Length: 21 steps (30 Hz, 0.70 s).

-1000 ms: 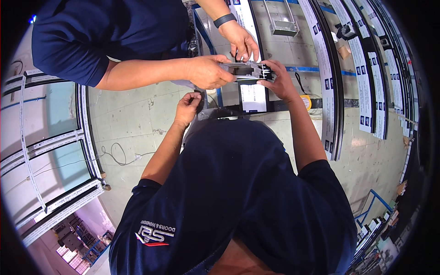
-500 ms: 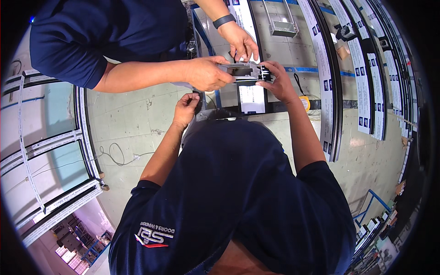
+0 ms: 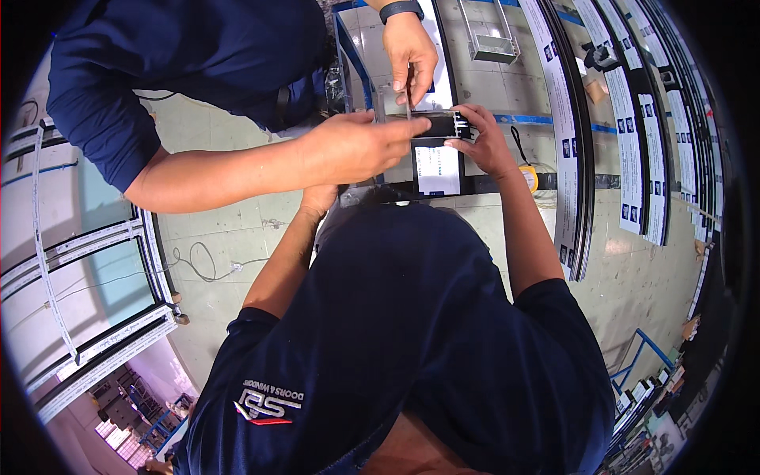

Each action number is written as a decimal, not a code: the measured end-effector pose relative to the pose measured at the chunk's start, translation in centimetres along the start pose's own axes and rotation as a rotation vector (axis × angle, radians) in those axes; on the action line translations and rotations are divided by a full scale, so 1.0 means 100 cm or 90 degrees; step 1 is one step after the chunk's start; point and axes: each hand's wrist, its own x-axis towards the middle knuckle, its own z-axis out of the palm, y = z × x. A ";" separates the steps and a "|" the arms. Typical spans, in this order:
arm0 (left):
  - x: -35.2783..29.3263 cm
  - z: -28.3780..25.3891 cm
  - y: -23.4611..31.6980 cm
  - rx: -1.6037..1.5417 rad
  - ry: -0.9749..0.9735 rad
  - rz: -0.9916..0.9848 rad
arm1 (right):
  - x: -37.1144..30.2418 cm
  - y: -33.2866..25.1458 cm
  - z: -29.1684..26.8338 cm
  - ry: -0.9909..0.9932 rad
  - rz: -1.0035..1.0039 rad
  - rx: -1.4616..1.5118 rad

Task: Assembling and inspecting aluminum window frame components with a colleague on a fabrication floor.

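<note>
My right hand [image 3: 484,142] grips the end of a short black frame profile [image 3: 435,128], thumb below and fingers above, where pale cut edges show. Across from it reaches a co-worker's forearm, with that hand [image 3: 360,146] laid against the profile's left end. The co-worker's other hand [image 3: 410,59], wearing a dark wristband, pinches a thin dark strip-like piece that points down at the profile. My left hand [image 3: 320,198] rests behind the co-worker's forearm. Its fingers are hidden there. Beneath the profile lies a long white-filmed bar [image 3: 437,170].
A yellow tape measure [image 3: 528,179] with a black strap lies right of my wrist. Long white-filmed profiles [image 3: 566,158] stretch along the right side. A metal tray-like part [image 3: 495,51] sits farther back. Glazed frames [image 3: 119,237] stand at left, near a cable [image 3: 210,273].
The co-worker's near arm has come closer and right, covering my left fingers. Their other hand has drawn back slightly, pinching the thin piece. My right hand stays on the profile.
</note>
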 end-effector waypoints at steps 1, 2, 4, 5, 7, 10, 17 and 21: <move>-0.001 0.000 0.005 -0.018 0.002 -0.002 | -0.001 0.001 0.001 0.003 0.002 0.009; 0.000 -0.001 0.006 -0.018 0.004 -0.001 | 0.000 0.000 0.001 0.005 0.001 0.019; 0.002 -0.004 0.007 -0.026 -0.005 0.014 | 0.001 -0.001 0.001 0.002 0.003 0.021; 0.001 -0.006 0.006 -0.026 -0.004 0.014 | 0.002 -0.002 0.001 -0.002 0.006 0.021; 0.000 -0.008 0.003 -0.065 -0.031 -0.127 | 0.004 -0.004 -0.001 -0.006 0.006 0.028; 0.001 0.000 0.025 -0.165 -0.027 -0.143 | 0.001 -0.002 -0.001 0.000 0.007 0.033; -0.002 0.003 0.028 -0.158 -0.003 -0.212 | 0.002 -0.004 -0.002 -0.012 0.005 0.046; -0.007 -0.006 0.022 -0.125 0.012 -0.139 | -0.005 -0.011 0.005 0.005 -0.027 0.003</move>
